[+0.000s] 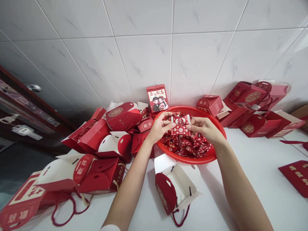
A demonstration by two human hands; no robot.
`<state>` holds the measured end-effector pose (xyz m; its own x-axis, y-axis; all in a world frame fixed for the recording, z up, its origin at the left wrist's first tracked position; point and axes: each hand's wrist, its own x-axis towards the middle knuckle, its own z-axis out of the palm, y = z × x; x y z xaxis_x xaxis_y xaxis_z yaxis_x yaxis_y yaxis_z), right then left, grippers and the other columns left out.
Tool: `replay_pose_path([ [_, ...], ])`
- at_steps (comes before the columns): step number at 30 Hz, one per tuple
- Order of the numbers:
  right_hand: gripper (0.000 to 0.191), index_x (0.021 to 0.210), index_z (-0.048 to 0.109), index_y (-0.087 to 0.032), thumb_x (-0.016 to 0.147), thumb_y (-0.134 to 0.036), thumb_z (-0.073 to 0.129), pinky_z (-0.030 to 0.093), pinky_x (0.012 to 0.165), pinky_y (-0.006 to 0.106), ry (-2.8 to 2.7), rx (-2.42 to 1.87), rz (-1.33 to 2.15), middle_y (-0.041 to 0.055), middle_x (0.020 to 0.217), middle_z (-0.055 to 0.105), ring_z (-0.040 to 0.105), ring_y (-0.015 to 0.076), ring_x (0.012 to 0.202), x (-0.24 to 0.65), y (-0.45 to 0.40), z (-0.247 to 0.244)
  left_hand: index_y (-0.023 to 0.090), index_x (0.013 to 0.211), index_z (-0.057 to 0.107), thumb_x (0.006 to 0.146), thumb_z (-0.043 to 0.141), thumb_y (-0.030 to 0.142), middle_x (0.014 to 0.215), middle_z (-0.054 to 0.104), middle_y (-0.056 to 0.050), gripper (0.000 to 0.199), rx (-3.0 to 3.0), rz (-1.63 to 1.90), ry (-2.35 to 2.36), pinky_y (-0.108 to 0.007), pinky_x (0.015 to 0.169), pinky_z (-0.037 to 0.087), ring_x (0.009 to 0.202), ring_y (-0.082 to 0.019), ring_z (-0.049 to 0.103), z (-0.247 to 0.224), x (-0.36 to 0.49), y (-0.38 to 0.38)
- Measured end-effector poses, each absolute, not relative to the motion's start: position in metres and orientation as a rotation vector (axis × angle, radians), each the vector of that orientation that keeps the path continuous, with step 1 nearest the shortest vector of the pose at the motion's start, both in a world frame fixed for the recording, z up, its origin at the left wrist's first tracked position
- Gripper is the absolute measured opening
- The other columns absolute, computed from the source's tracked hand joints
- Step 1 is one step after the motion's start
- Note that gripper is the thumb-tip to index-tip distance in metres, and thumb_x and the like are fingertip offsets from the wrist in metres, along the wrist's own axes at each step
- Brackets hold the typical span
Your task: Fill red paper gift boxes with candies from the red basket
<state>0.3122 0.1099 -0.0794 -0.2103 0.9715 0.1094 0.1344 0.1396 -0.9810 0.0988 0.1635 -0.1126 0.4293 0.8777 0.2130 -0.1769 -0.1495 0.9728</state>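
My left hand [161, 127] and my right hand [204, 128] hold a red and white patterned packet [180, 125] between them, fingers closed on its two sides. The packet is above a red plastic basket [192, 161] containing several red wrapped pieces [190, 146]. Below the basket, nearer to me, an open gift box [181, 183] lies on the white table, its white inside showing, with a dark red cord at its front. Nothing can be seen inside this box apart from small dark slits.
Many red gift boxes [103, 173] crowd the left side, some open. More boxes [252, 96] stand at the right rear. A box with a cartoon couple [157, 98] leans near the tiled wall [144, 61]. A red flat piece [295, 176] lies at the right.
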Motion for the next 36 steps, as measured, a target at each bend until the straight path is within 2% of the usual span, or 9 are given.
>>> replay_pose_path([
  [2, 0.046, 0.062, 0.058, -0.02, 0.066, -0.056, 0.088, 0.045, 0.056, 0.026, -1.518, -1.075, 1.184, -0.0021, 0.057, 0.06, 0.055, 0.0119, 0.052, 0.312, 0.11, -0.079, 0.017, 0.116, 0.059, 0.068, 0.087, 0.042, 0.07, 0.066, 0.004, 0.061, 1.407, 1.05, 0.693, -0.024, 0.062, 0.045, 0.061, -0.011, 0.059, -0.114, 0.099, 0.165],
  [7, 0.047, 0.064, 0.058, -0.021, 0.069, -0.059, 0.085, 0.046, 0.056, 0.026, -1.528, -1.071, 1.137, -0.0023, 0.059, 0.058, 0.053, 0.0123, 0.055, 0.312, 0.109, -0.079, 0.015, 0.093, 0.07, 0.065, 0.087, 0.047, 0.071, 0.065, 0.001, 0.046, 1.438, 1.07, 0.736, -0.027, 0.067, 0.046, 0.067, -0.013, 0.058, -0.115, 0.102, 0.169],
  [10, 0.047, 0.064, 0.058, -0.021, 0.072, -0.06, 0.083, 0.047, 0.058, 0.027, -1.55, -1.077, 1.09, -0.0023, 0.06, 0.057, 0.053, 0.0126, 0.056, 0.312, 0.108, -0.078, 0.016, 0.076, 0.069, 0.071, 0.082, 0.052, 0.07, 0.063, 0.001, 0.038, 1.52, 1.038, 0.695, -0.028, 0.068, 0.045, 0.068, -0.013, 0.056, -0.112, 0.102, 0.168],
  [13, 0.046, 0.065, 0.058, -0.021, 0.073, -0.059, 0.082, 0.048, 0.061, 0.028, -1.572, -1.073, 1.079, -0.0019, 0.061, 0.058, 0.054, 0.0131, 0.058, 0.312, 0.108, -0.078, 0.016, 0.064, 0.064, 0.075, 0.079, 0.054, 0.063, 0.055, 0.003, 0.041, 1.591, 1.002, 0.671, -0.026, 0.065, 0.041, 0.063, -0.012, 0.049, -0.108, 0.101, 0.165],
  [24, 0.046, 0.072, 0.063, -0.019, 0.068, -0.059, 0.085, 0.045, 0.061, 0.027, -1.52, -1.157, 1.132, -0.0016, 0.064, 0.061, 0.056, 0.013, 0.061, 0.314, 0.109, -0.082, 0.018, 0.062, 0.057, 0.08, 0.073, 0.059, 0.062, 0.053, 0.003, 0.047, 1.683, 1.03, 0.685, -0.027, 0.065, 0.039, 0.062, -0.012, 0.047, -0.109, 0.099, 0.166],
  [32, 0.048, 0.078, 0.068, -0.018, 0.082, -0.066, 0.069, 0.049, 0.065, 0.03, -1.622, -1.301, 0.956, 0.0058, 0.074, 0.07, 0.063, 0.0185, 0.068, 0.328, 0.111, -0.083, 0.019, 0.06, 0.052, 0.081, 0.071, 0.061, 0.061, 0.047, 0.004, 0.051, 1.68, 1.102, 0.754, -0.027, 0.063, 0.036, 0.061, -0.012, 0.042, -0.111, 0.1, 0.167],
  [36, 0.038, 0.082, 0.069, -0.019, 0.084, -0.056, 0.066, 0.05, 0.068, 0.033, -1.651, -1.451, 0.782, 0.0063, 0.076, 0.072, 0.065, 0.0213, 0.071, 0.346, 0.113, -0.087, 0.019, 0.06, 0.049, 0.081, 0.07, 0.063, 0.061, 0.043, 0.004, 0.053, 1.673, 1.122, 0.776, -0.027, 0.061, 0.033, 0.061, -0.012, 0.038, -0.112, 0.1, 0.167],
])
